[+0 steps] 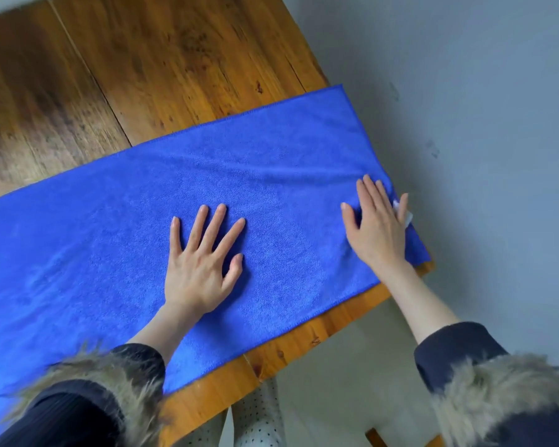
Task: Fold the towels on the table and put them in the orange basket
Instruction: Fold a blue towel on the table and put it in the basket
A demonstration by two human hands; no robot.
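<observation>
A long blue towel (110, 237) lies flat along the near side of the wooden table (162, 66), running from the left frame edge to the table's right end. My left hand (200, 262) rests palm down on the towel's middle with its fingers spread. My right hand (376, 224) lies flat on the towel's right end, near the table's right edge, fingers apart. A small white tag (404, 214) shows beside its little finger. Neither hand grips anything. No orange basket is in view.
The far half of the table is bare dark wood. A grey floor (465, 91) lies beyond the table's right edge. Below the near edge I see a leg in dotted white fabric (259, 421) and a piece of wooden frame (378, 438).
</observation>
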